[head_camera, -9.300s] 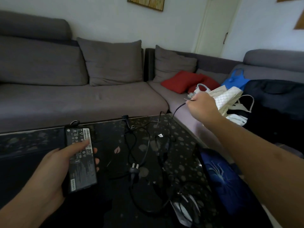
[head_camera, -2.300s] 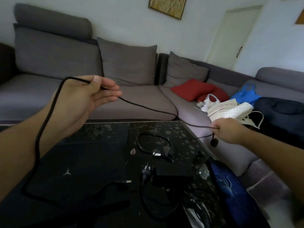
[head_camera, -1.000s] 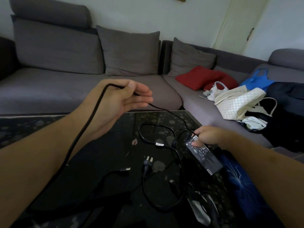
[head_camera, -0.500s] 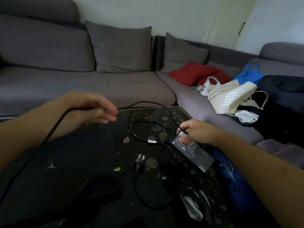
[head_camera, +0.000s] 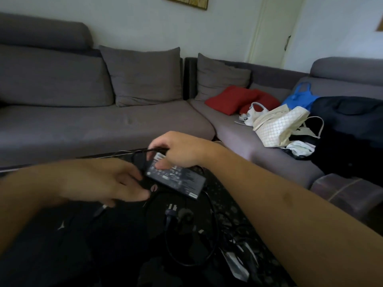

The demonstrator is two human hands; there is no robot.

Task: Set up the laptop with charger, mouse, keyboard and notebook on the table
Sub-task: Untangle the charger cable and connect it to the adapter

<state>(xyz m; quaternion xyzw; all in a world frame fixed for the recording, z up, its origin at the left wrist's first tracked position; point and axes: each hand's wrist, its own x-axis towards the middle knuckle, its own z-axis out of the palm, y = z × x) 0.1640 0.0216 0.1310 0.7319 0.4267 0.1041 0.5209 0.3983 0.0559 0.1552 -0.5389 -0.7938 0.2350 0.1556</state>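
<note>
My right hand (head_camera: 182, 150) had lifted the flat black rectangular charger brick (head_camera: 176, 178) off the dark speckled glass table (head_camera: 234, 206), fingers closed round its far end, where half a second before it only pressed it down. My left hand (head_camera: 116, 183) had come across to meet it, fingers loosely curled (whether they gripped the thin black cable (head_camera: 143, 151), I could not tell). The black wall plug (head_camera: 171, 212) lay unconnected on the glass, so I judged the charger not yet hooked up.

Charger brick (head_camera: 176, 179) above the table (head_camera: 232, 206), plug (head_camera: 171, 211) just before it, sofa (head_camera: 103, 125) behind.
</note>
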